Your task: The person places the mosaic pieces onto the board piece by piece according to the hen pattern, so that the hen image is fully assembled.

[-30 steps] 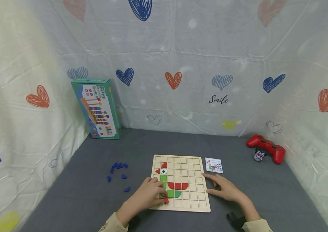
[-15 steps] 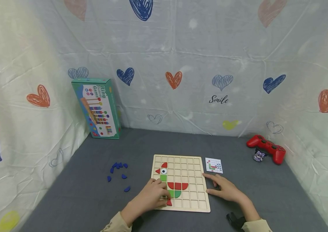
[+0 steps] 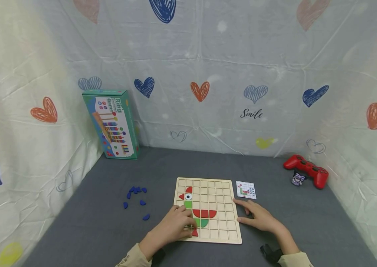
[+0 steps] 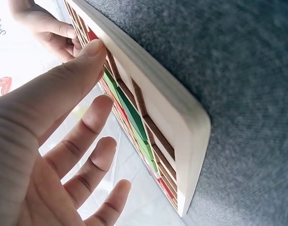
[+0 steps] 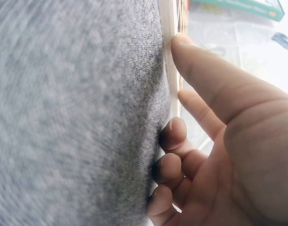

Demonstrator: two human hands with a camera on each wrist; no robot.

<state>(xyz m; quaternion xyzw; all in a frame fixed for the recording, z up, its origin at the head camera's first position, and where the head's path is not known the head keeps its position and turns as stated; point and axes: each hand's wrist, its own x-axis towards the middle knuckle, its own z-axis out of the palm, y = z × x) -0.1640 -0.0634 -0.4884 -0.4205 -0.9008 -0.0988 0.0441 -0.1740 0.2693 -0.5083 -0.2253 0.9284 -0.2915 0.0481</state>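
A grid board [image 3: 221, 191] meets the right hand's [image 3: 260, 216] extended thumb and forefinger as the left hand [image 3: 173, 224] pinches a red triangle [image 3: 195, 233], nudged rightward over the past second along the board's nearest row (seemingly for seating).

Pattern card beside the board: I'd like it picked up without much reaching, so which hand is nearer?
Right. The right hand lies just on the near side of the pattern card, touching the grid board; the left hand is over its left side, at the red triangle.
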